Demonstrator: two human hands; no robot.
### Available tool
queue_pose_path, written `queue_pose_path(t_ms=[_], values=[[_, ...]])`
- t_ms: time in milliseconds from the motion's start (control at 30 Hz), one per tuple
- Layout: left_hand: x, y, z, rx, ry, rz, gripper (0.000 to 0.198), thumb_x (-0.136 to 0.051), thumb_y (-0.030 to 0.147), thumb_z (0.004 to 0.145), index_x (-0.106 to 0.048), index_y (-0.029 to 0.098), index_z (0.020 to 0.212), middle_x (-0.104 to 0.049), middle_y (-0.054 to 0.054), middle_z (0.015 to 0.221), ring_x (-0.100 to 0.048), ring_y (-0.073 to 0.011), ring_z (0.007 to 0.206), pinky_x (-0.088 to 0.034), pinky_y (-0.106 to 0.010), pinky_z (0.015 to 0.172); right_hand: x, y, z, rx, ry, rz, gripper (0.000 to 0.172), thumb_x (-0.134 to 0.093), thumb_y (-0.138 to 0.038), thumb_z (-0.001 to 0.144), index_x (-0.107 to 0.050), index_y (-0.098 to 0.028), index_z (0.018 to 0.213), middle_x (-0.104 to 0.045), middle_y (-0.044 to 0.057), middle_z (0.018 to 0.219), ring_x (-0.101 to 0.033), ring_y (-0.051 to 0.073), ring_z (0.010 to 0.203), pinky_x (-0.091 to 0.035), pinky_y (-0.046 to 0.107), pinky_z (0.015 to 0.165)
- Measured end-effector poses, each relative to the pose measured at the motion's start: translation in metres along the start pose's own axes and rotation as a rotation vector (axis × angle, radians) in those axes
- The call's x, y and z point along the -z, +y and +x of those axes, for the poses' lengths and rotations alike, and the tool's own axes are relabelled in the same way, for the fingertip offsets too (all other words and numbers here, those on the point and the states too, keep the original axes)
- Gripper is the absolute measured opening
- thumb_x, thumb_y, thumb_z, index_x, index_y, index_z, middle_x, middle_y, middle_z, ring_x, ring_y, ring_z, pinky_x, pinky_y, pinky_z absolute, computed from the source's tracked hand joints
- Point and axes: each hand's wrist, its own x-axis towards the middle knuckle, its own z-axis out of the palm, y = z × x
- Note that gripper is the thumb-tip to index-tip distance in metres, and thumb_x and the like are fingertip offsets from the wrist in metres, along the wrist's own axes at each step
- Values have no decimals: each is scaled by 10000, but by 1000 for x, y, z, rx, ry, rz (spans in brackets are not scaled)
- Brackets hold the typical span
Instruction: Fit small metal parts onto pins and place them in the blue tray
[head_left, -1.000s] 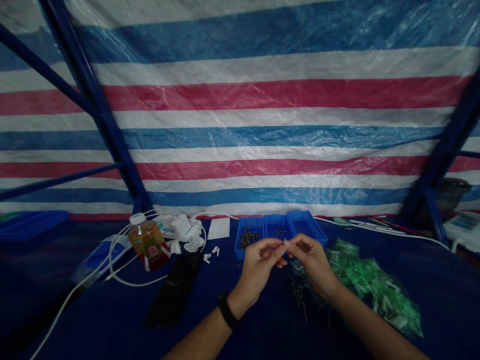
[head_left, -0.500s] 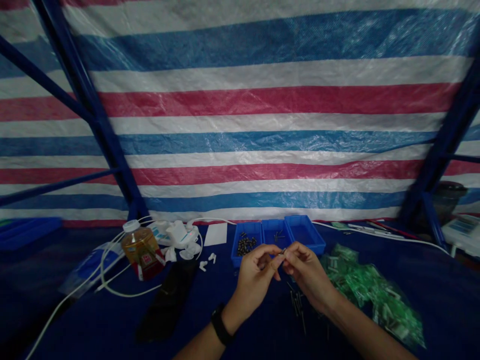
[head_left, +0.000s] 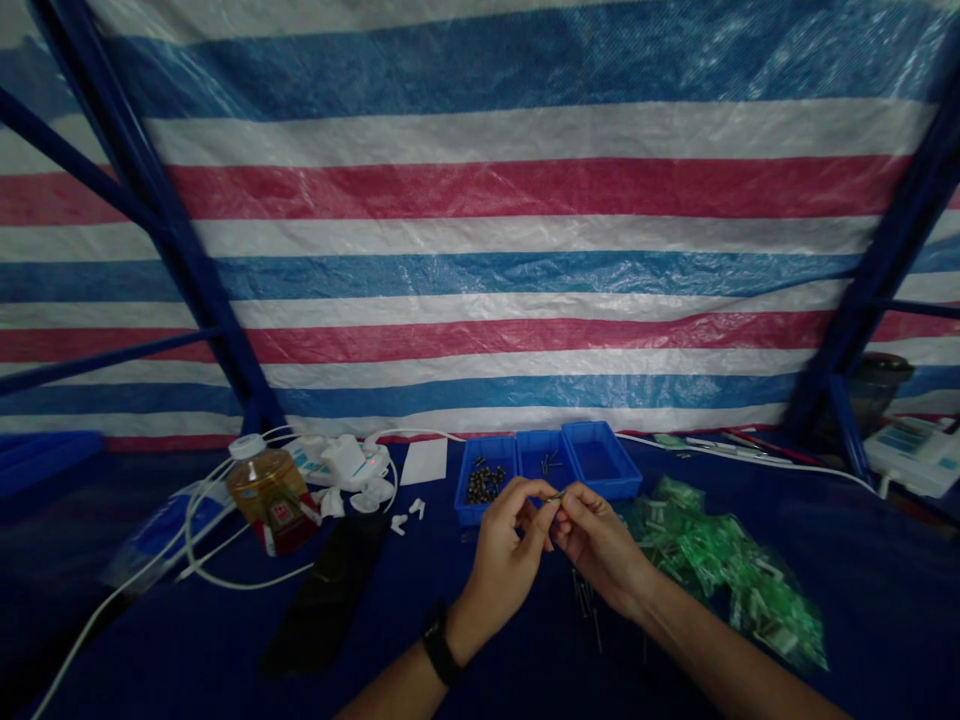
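Note:
My left hand (head_left: 504, 550) and my right hand (head_left: 604, 548) meet in front of the blue bins, fingertips pinched together. Between them is a small thin metal piece (head_left: 555, 497), mostly covered by the fingers, so its exact kind is unclear. Behind my left hand, one blue bin (head_left: 459, 505) holds many small round metal parts (head_left: 486, 484). The middle blue bin (head_left: 534, 440) has a few thin screw-like pieces (head_left: 550, 463) in it. Below my right hand, several long thin metal pins (head_left: 585, 600) lie on the dark blue table, partly hidden by the hand.
Green plastic bags (head_left: 731, 565) lie right of my right arm. On the left are a bottle of amber liquid (head_left: 274, 495), a black pouch-like item (head_left: 326, 600), white earbuds (head_left: 409, 515), a power strip (head_left: 352, 462) and white cables. A third blue bin (head_left: 630, 478) stands at right.
The view has shifted slightly, so everything sits a little further left and higher. Both hands stay together, still pinching the small metal piece, with slightly more of it showing.

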Motion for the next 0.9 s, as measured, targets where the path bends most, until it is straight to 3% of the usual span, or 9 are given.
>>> queue_pose_path(t_ms=[133,233,333,467,600,733,900], values=[[0,0,-3,-49,33,104,195,-558,360,964,-645,185,963,-614,-26,881,-582,-92,572,-458,-217,538,-2,-9,0,2,-18,-103,291,-917,-436,610,-746,-212,680,-660,-8,647,-555,97,569,-485,242,595],[5,1,4,-88,81,206,161,-550,318,969,-647,190,966,-613,-24,872,-580,-104,606,-444,-228,564,0,-26,3,60,44,-252,329,-883,-495,643,-775,-200,741,-706,23,704,-583,111,590,-487,256,614],[14,6,25,-179,94,338,126,-545,266,968,-648,192,970,-636,-28,887,-593,-125,684,-451,-243,634,9,-44,10,158,188,-295,346,-856,-513,672,-767,-192,762,-697,25,686,-581,120,584,-480,263,597],[25,13,67,-298,28,488,83,-559,228,961,-632,192,944,-662,-27,918,-607,-143,773,-469,-263,738,27,-56,20,236,363,-242,315,-866,-473,660,-733,-198,734,-646,2,616,-554,126,551,-457,261,541],[27,7,91,-343,-90,636,56,-581,168,943,-624,193,918,-670,-21,920,-619,-157,828,-470,-283,781,35,-56,23,187,390,-231,301,-870,-447,651,-734,-198,750,-628,-9,604,-544,120,548,-448,250,528],[27,-10,91,-315,-205,734,79,-592,149,939,-629,192,885,-683,-21,916,-631,-169,856,-470,-291,780,32,-56,21,133,380,-212,323,-890,-442,614,-727,-190,732,-625,-12,596,-532,107,554,-446,235,531],[32,-26,91,-285,-213,847,98,-649,177,922,-669,177,827,-698,-36,856,-620,-191,829,-458,-316,793,35,-61,22,19,377,-112,233,-841,-379,676,-708,-202,749,-606,-24,601,-525,108,541,-462,240,521]])
